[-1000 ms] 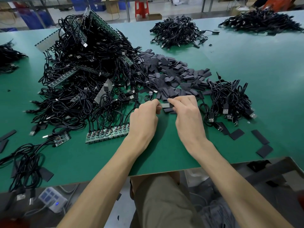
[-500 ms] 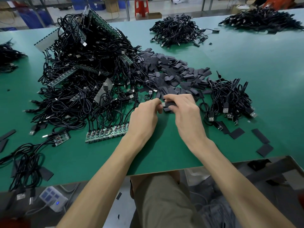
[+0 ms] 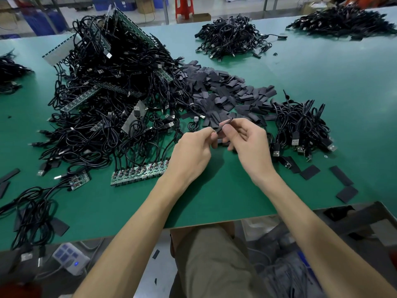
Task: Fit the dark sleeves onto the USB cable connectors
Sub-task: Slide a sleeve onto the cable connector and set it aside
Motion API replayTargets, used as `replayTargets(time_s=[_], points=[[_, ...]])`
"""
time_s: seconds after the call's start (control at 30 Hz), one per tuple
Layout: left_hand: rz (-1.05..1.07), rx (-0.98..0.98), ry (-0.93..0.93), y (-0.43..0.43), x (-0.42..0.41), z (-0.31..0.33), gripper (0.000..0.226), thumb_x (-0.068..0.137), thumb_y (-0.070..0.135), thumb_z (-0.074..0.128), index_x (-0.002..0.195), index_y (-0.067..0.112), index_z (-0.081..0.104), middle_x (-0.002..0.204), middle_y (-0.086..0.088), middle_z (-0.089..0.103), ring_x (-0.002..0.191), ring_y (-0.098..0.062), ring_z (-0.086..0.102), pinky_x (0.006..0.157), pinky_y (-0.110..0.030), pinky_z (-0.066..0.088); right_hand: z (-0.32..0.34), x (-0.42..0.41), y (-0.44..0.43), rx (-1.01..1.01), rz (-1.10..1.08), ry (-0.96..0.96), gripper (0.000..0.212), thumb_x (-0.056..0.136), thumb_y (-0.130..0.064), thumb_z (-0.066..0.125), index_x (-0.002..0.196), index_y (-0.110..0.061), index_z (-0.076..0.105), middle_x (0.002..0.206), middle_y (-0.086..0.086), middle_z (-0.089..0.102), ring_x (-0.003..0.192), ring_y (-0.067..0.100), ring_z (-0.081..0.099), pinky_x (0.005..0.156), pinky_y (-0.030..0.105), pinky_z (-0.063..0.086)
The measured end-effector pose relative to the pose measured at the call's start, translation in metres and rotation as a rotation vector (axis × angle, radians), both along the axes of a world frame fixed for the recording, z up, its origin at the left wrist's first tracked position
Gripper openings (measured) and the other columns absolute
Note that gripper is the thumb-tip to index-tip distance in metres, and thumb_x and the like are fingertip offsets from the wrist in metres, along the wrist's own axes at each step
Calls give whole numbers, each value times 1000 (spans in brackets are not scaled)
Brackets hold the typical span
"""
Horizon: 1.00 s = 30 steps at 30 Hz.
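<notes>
Left hand [image 3: 193,151] and right hand [image 3: 251,143] both pinch one dark sleeve [image 3: 225,125], edge-on, held above the green surface [image 3: 214,201]. USB cable bundle [image 3: 300,121] just right of the hands. Sleeve pile [image 3: 225,91] behind them, USB cable heap [image 3: 107,87] further left.

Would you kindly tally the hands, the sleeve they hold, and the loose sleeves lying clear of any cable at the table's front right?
Hands (left hand, right hand): 2
Held sleeve: 1
Loose sleeves: 3
Total: 6
</notes>
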<state>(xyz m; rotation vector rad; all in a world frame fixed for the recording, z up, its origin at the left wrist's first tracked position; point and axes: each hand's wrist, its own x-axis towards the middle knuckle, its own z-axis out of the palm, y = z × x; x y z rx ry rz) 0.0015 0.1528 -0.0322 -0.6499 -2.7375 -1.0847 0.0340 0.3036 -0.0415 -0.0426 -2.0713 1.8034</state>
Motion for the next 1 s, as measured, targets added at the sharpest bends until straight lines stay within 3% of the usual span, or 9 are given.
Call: replayTargets(time_s=[0.17, 0.37, 0.57, 0.73, 1.0], points=[[-53, -2, 32, 0, 1, 1, 25, 107, 19, 45, 88, 15, 61, 69, -8, 61, 60, -31, 51, 59, -42, 45, -2, 0, -3, -33, -27, 39, 15, 102, -20, 63, 100, -9, 72, 75, -7, 74, 67, 1, 66, 59, 13, 48], [-66, -1, 47, 2, 1, 2, 19, 110, 22, 43, 103, 12, 56, 79, -9, 65, 71, -38, 58, 67, -49, 51, -4, -3, -1, 40, -69, -16, 25, 105, -26, 58, 95, -7, 72, 72, -12, 73, 64, 1, 63, 56, 20, 47], [-3, -1, 43, 1, 0, 1, 19, 107, 23, 46, 93, 14, 55, 71, 0, 56, 68, -35, 51, 64, -44, 45, -8, -6, 1, 22, -1, -56, 27, 105, -25, 57, 94, -8, 73, 79, 3, 76, 64, 6, 63, 56, 23, 48], [-27, -14, 7, 0, 0, 1, 16, 104, 16, 43, 92, 18, 52, 74, -3, 58, 68, -30, 48, 65, -43, 44, -10, -8, 1, 29, 36, -94, 28, 103, -31, 57, 91, -13, 74, 75, -1, 75, 64, 8, 65, 57, 28, 49], [-126, 72, 5, -4, -1, 0, 24, 109, 29, 38, 101, 16, 56, 82, -1, 62, 73, -27, 54, 71, -47, 51, -9, -9, -3, -18, -21, -41, 28, 103, -31, 58, 88, -12, 72, 76, 0, 75, 64, 6, 64, 54, 20, 48]])
